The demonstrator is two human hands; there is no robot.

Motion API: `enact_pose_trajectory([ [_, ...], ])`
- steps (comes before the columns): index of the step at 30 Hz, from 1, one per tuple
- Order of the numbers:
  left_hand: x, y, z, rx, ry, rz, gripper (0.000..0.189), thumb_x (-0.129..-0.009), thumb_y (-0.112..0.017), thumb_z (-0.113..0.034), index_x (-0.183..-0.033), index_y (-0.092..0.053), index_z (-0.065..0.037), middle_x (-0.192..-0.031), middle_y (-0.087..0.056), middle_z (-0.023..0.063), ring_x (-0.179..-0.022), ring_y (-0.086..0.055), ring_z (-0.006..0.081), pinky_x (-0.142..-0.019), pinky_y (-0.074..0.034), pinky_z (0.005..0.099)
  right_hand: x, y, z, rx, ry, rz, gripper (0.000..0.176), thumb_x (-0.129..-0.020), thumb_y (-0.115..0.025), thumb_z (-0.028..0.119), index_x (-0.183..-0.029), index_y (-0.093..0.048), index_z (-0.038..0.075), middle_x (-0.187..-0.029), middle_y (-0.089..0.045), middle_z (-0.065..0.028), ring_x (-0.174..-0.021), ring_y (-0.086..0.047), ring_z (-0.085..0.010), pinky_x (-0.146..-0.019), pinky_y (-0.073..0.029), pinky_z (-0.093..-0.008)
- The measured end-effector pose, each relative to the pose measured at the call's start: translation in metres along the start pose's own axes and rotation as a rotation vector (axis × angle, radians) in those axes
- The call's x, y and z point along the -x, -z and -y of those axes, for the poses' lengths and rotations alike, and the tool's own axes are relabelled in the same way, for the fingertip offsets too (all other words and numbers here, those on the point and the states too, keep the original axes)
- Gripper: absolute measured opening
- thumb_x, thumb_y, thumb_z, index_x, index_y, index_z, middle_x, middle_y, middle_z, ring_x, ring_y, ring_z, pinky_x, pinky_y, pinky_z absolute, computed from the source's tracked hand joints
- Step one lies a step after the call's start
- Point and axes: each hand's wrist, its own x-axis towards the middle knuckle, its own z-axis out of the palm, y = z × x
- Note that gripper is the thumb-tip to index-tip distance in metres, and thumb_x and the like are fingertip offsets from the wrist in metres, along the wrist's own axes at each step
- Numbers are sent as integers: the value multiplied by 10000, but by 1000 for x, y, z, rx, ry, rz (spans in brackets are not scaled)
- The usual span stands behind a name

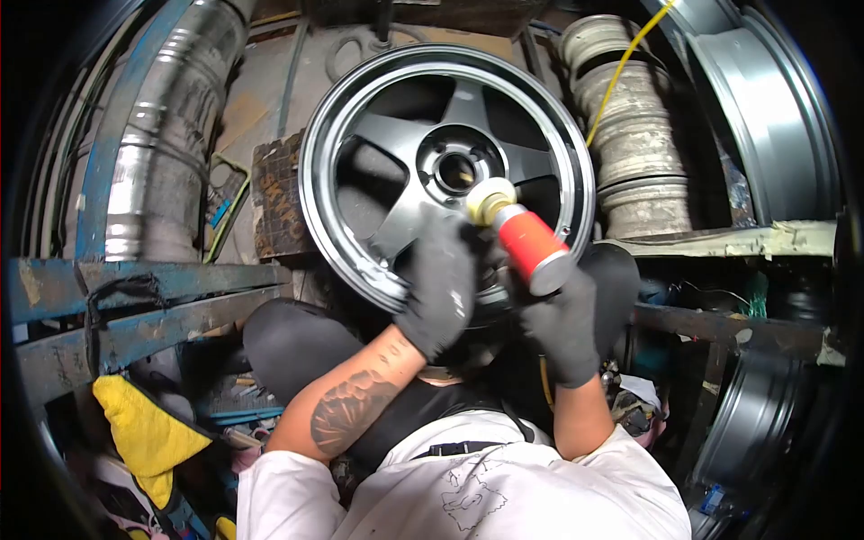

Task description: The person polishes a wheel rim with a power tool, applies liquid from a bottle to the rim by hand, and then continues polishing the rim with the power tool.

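A dark grey five-spoke wheel rim [396, 229] sits tilted in front of me, between my knees. My right hand [565, 326], in a black glove, is closed around the lower end of a red hand polisher [533, 241]. The tool's round, pale yellow pad [491, 200] overlaps the rim just below its centre hole. Over the rim's lower spoke is my left hand [438, 283], also gloved in black, just left of the polisher. Motion smears its fingers.
Worn wheel barrels [634, 135] are stacked at the right, with a yellow hose [621, 67] hanging in front. Another stack of metal barrels [166, 135] stands at the left behind a blue frame [180, 288]. A yellow cloth [148, 436] hangs at lower left.
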Motion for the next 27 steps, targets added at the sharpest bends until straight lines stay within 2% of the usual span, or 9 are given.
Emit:
enact_pose_trajectory([
  [2, 26, -15, 33, 185, 123, 35, 645, -1129, -344, -591, -1499, -486, -83, -1409, -567, 66, -1290, -551, 147, -1135, -444, 358, -12, 5, 5, -106, -129, 9, 381, -880, -854, 188, -1175, -728, -16, -877, -761, -142, -794, -751, -199, -730, -575, -342],
  [3, 28, 14, 56, 1003, 356, 209, 622, -1123, -388, -576, -1505, -486, -96, -1420, -569, 52, -1319, -538, 148, -1156, -432, 364, -15, 8, 0, -212, -192, 29, 374, -884, -848, 179, -1174, -727, -23, -854, -755, -124, -764, -725, -164, -711, -566, -332],
  [4, 29, 45, 79, 1740, 770, 199, 603, -1117, -432, -562, -1512, -486, -109, -1432, -571, 38, -1347, -525, 149, -1177, -420, 371, -16, 9, -3, -216, -231, 87, 370, -893, -837, 181, -1175, -724, -30, -843, -750, -112, -748, -698, -142, -706, -557, -324],
  [8, 54, 5, 53, 397, 269, 60, 558, -1096, -563, -467, -1477, -483, -67, -1398, -580, 35, -1318, -554, 162, -1157, -442, 361, -18, 2, -18, -168, -250, 365, 425, -904, -807, 211, -1243, -698, -22, -889, -753, -109, -761, -674, -124, -742, -558, -327],
  [10, 61, 5, 48, 285, 232, -6, 597, -1077, -618, -436, -1518, -419, -86, -1462, -536, 61, -1382, -511, 191, -1205, -404, 387, -19, -15, -22, -186, -184, 467, 439, -899, -793, 209, -1275, -693, 5, -957, -761, -157, -814, -730, -191, -781, -571, -352],
  [11, 65, 5, 46, 232, 226, -38, 612, -1069, -640, -426, -1525, -404, -93, -1478, -524, 70, -1401, -499, 199, -1219, -393, 396, -22, -19, -19, -57, -54, 518, 448, -891, -780, 200, -1287, -681, 16, -997, -752, -209, -872, -765, -318, -805, -581, -396],
  [14, 75, 4, 32, 139, 259, -131, 588, -1049, -672, -424, -1477, -444, -90, -1448, -537, 84, -1374, -522, 200, -1203, -413, 400, -20, -38, -25, -5, 28, 601, 411, -872, -764, 215, -1229, -665, 37, -1004, -729, -206, -914, -710, -450, -783, -576, -484],
  [18, 79, 9, 34, 193, 316, -235, 604, -1037, -687, -423, -1479, -447, -89, -1462, -530, 90, -1389, -514, 199, -1209, -409, 399, -20, -48, -19, 176, 15, 657, 351, -857, -772, 236, -1137, -652, 61, -978, -726, -186, -878, -704, -436, -741, -566, -500],
  [27, 83, 8, 40, 295, 256, -333, 664, -1064, -608, -444, -1558, -373, -68, -1501, -508, 90, -1430, -476, 200, -1224, -368, 392, -28, -59, -11, 138, 5, 769, 357, -889, -705, 247, -1192, -646, 68, -991, -719, -211, -894, -698, -449, -760, -557, -515],
])
